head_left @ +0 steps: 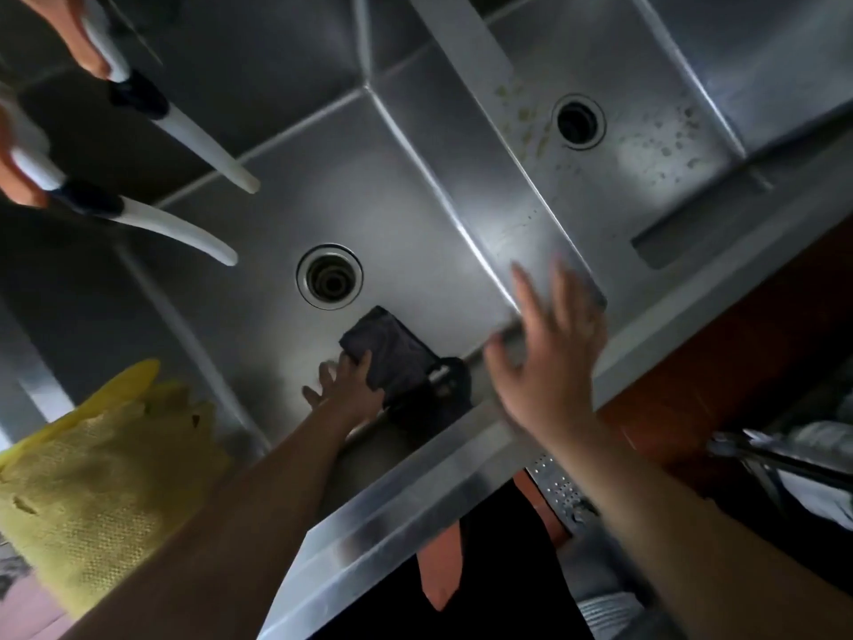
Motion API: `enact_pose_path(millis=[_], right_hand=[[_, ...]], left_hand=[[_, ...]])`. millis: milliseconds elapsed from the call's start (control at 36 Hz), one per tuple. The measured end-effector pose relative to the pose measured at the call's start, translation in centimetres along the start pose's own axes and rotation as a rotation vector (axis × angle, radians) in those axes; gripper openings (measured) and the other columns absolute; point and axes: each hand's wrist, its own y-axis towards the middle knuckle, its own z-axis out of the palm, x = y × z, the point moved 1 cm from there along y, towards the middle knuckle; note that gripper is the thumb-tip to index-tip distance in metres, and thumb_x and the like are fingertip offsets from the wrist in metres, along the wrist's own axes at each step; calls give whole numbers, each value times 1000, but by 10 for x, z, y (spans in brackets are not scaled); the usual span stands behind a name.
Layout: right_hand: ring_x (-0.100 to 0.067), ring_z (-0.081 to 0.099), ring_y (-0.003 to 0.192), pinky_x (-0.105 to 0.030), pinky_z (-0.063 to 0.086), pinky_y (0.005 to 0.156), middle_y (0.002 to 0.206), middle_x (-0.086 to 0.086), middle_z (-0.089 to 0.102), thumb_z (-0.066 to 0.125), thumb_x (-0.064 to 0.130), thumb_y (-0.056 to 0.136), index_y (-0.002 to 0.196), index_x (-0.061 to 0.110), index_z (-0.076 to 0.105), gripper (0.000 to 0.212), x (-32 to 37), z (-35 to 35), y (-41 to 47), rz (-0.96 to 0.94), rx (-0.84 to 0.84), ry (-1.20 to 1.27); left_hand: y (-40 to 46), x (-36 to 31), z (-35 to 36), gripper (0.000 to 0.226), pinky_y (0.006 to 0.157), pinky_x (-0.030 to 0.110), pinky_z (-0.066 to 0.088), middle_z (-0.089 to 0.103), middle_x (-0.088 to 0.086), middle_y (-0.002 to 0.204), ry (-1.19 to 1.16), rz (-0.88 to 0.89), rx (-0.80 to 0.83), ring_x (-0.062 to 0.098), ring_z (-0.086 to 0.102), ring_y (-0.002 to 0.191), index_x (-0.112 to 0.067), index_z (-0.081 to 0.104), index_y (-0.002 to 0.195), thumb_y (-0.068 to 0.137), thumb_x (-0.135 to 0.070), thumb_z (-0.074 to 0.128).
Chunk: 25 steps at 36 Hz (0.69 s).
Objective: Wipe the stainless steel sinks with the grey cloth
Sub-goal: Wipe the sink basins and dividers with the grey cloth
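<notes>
Two stainless steel sinks sit side by side: a deep left basin point(258, 187) with a round drain point(329, 276), and a right basin point(646, 103) speckled with food bits around its own drain point(579, 121). My left hand point(345, 383) reaches down into the left basin and holds the dark grey cloth point(392, 351) against the near wall, close to the drain. My right hand point(549, 358) hovers with spread fingers over the front rim point(415, 496), where the divider point(517, 187) meets it; it is motion-blurred and holds nothing.
Two white tap spouts with black collars point(184, 131) point(175, 228) hang over the left basin from the upper left. A yellow cloth point(92, 482) lies over the left edge. Metal utensils point(775, 459) and a perforated steel piece point(561, 491) lie lower right, below the counter.
</notes>
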Motion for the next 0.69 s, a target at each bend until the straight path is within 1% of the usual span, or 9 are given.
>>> enact_pose_path(millis=[56,111,167,222,278,333,389,500,694], right_hand=[[-32,15,152,-65,19,114,166,-8,14,51,46,85,154,33,28,74,-27,-17,17,128,-41,-56],[-34,10,152,-68,14,114,167,-8,8,50,47,83,155,32,25,78,-56,-28,39,240,-25,-100],[-35,6,153,-70,12,114,167,-9,5,48,48,85,156,31,23,78,-77,-29,56,292,2,-121],[-34,7,153,-68,11,115,167,-10,8,46,49,88,157,30,23,75,-84,-21,65,279,19,-141],[-32,13,153,-65,15,115,165,-10,18,44,53,90,157,30,21,74,-85,-10,66,216,18,-210],[-33,18,151,-63,18,114,163,-11,24,45,56,90,157,31,20,76,-87,-3,68,206,-9,-233],[-33,19,151,-64,17,114,163,-11,24,46,56,90,157,33,18,76,-90,-1,69,218,-25,-234],[-30,19,151,-64,16,115,164,-9,23,44,56,93,157,34,12,75,-90,-1,71,199,-26,-256],[-30,19,152,-62,12,116,165,-9,20,38,58,92,158,35,4,77,-91,-1,72,229,22,-269]], left_hand=[[3,-5,9,80,116,62,-3,-14,4,164,110,12,-31,37,-16,148,-37,-9,154,94,-59,38],[6,-12,13,82,117,60,-4,-16,9,163,163,22,-54,38,-17,148,-35,-12,154,94,-62,36],[9,-18,14,83,117,60,-5,-20,8,163,193,41,-72,39,-19,147,-35,-14,154,94,-63,36],[14,-25,11,80,117,60,-5,-20,6,163,236,71,-101,39,-19,147,-37,-13,154,94,-63,34],[21,-36,6,77,117,60,-6,-19,5,163,285,95,-123,39,-19,147,-38,-10,154,95,-64,32],[28,-49,2,75,117,59,-6,-19,3,163,332,108,-136,39,-19,147,-39,-10,154,96,-63,30],[33,-66,1,72,117,59,-4,-20,2,163,364,124,-143,39,-17,148,-39,-12,153,97,-59,29],[40,-108,3,71,117,56,4,-10,10,164,409,173,-194,40,-5,148,-39,-12,154,99,-53,32],[59,-176,5,70,111,49,19,11,10,161,504,365,-291,38,16,143,-48,-6,151,99,-47,42]])
